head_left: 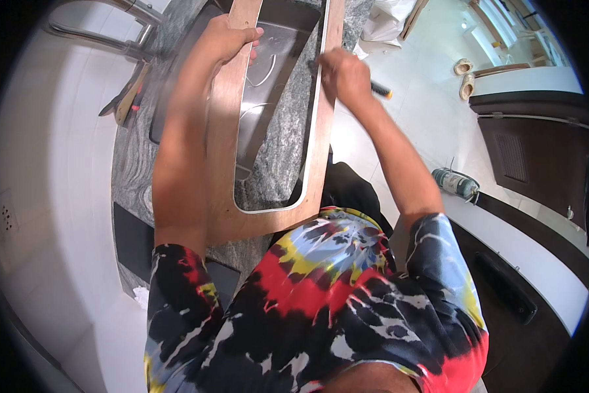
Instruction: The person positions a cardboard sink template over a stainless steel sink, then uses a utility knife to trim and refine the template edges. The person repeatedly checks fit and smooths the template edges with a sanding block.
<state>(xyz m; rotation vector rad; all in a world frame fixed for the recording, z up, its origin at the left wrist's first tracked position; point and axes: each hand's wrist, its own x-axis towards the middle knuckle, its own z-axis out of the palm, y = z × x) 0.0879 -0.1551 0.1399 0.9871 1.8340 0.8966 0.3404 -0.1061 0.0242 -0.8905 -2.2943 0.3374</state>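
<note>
A wooden panel [225, 124] with a long round-cornered cutout, edged in white, lies over a grey stone counter [284, 137] and a dark sink [294, 21]. My left hand [225, 40] is closed round the panel's left rail, its thumb on top and fingertips showing at the inner edge. At the right rail, my right hand [348, 77] is closed in a fist, slightly blurred. A black ribbed handle with a yellow end [381, 90] sticks out behind that fist, and a small dark tip shows at its front. The rest of this tool is hidden by my fingers.
A metal faucet [104, 40] rises at the upper left, with hand tools [132, 98] below it by the wall. On the right are a green cylinder [456, 183], dark cabinets [537, 147], a pair of clogs [465, 77] and a white bag [383, 23].
</note>
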